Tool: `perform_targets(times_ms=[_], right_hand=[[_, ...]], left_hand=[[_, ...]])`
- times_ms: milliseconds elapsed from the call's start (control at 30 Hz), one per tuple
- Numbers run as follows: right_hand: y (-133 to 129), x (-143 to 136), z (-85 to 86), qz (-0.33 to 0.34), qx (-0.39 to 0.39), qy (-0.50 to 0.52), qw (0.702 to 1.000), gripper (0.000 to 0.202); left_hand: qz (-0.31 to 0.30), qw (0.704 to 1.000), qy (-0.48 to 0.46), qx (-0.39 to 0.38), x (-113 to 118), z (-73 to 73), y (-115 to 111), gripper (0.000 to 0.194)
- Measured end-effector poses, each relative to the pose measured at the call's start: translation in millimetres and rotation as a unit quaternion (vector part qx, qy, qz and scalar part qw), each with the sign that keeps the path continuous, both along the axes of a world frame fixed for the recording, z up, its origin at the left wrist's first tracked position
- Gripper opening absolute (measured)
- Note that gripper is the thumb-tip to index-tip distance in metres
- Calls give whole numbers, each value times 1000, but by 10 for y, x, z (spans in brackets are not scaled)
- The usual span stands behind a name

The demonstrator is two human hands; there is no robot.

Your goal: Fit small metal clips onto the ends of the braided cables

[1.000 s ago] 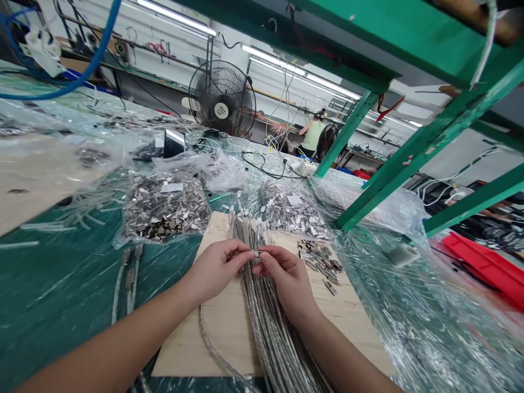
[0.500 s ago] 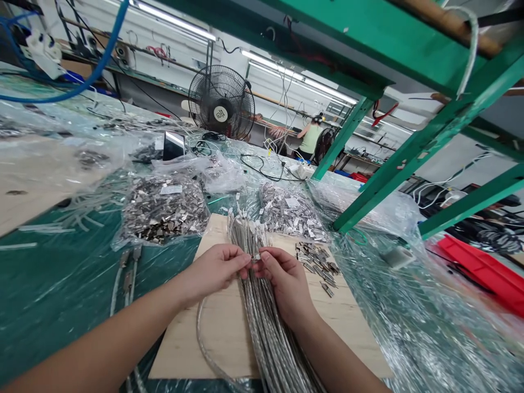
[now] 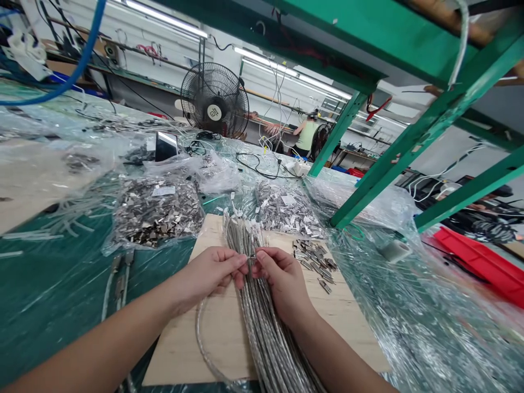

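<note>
Fan logo (image 3: 214,112), bag labels (image 3: 164,191): none legible.

Head view swung slightly right: fan (image 3: 214,112), top centre-left, has slid left in the frame; likewise blue hose (image 3: 84,60), upper left, and white cable (image 3: 460,52), upper right. Red tray (image 3: 483,262), right edge, now further into frame. Left hand (image 3: 208,273), mid-frame, a little lower than a second ago; its fingers now show below the thumb, against the cable bundle (image 3: 262,311). Gap to the thumb of right hand (image 3: 284,281) slightly wider. Small piece (image 3: 251,257) pinched between: pale face now mostly out of sight.
</note>
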State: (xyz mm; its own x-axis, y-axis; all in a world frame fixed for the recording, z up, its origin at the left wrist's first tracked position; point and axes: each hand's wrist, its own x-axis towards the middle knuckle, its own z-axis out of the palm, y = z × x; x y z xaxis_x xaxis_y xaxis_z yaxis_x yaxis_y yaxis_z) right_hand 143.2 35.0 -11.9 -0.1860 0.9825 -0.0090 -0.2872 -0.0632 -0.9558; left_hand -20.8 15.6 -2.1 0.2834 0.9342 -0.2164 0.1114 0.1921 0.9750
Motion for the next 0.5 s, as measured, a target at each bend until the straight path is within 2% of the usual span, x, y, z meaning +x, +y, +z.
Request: perform_targets(times_ms=[267, 500], right_hand=[[4, 31, -42, 7, 12, 32, 999, 18], [11, 27, -45, 3, 13, 34, 999, 17]], left_hand=[[43, 978, 121, 165, 38, -11, -32, 37], [53, 958, 164, 230, 35, -24, -54, 31]])
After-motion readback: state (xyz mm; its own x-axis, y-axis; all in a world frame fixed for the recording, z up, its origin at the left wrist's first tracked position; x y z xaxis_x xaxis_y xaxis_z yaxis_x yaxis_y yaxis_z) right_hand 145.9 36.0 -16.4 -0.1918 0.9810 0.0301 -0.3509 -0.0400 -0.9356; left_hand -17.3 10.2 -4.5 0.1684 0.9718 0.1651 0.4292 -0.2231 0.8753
